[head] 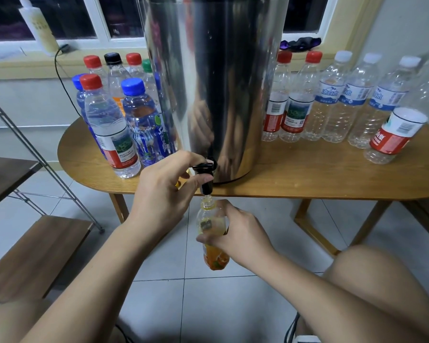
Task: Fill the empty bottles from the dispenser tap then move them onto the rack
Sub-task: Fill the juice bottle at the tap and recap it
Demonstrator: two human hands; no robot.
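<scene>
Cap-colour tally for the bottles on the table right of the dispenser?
Red-capped bottles: 3
White-capped bottles: 3
Total: 6

Reaching forward, working two-handed.
Pinching tap lever (203, 167) with left hand (164, 186) (thumb below, forefinger above); gripping bottle (215, 259) with right hand (240, 235), lower.
</scene>
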